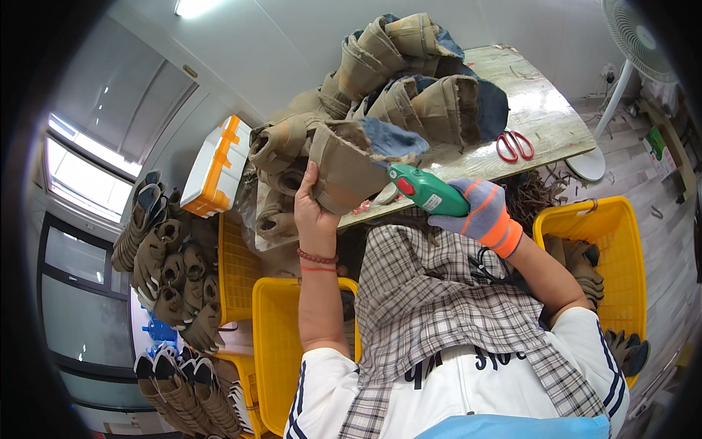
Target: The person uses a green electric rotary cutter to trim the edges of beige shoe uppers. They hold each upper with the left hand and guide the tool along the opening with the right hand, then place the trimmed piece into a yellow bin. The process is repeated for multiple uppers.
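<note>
Pale tabletop (559,128) is spreading ahead. At its near edge, left hand (316,201) is gripping a tan fabric piece (347,172), gloved right hand (479,212) clasping a green tool (428,192) beside it; beyond, stacked tan pieces (453,110) are lying, red-handled scissors (515,145) to their right.

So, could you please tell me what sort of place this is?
Probably a footwear workshop: shoe-like tan pieces are piled on the table, more sit in a yellow basket, and the right hand holds a green tool.
</note>
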### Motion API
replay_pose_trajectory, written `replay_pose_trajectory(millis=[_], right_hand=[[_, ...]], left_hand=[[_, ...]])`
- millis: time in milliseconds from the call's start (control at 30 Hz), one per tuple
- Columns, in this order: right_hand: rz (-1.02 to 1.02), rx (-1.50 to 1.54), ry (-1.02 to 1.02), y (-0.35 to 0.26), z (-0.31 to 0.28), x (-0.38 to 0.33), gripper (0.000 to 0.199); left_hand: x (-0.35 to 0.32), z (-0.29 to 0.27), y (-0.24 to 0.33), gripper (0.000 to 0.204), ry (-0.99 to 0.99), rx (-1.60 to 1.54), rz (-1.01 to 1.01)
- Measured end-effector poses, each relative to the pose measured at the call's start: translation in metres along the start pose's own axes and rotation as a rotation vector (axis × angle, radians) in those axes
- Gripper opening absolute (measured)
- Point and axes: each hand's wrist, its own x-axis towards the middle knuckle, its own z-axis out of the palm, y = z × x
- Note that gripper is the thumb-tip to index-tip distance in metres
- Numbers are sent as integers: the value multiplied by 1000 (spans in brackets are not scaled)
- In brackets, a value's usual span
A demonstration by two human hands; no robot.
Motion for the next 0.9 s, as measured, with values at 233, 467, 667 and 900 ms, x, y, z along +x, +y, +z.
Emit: replay_pose_trajectory(millis=[233, 467, 667, 900], right_hand=[[266, 130, -37, 3, 13, -7, 52], [344, 254, -26, 2, 21, -8, 53], [506, 418, -23, -3, 16, 3, 49], [665, 567, -62, -10, 2, 15, 45]], left_hand=[[-6, 0, -15, 39, -92, 316, 270], [-13, 9, -33, 28, -163, 530, 350], [-7, -10, -46, 13, -95, 1131, 493], [-3, -13, -52, 8, -243, 1725, 744]])
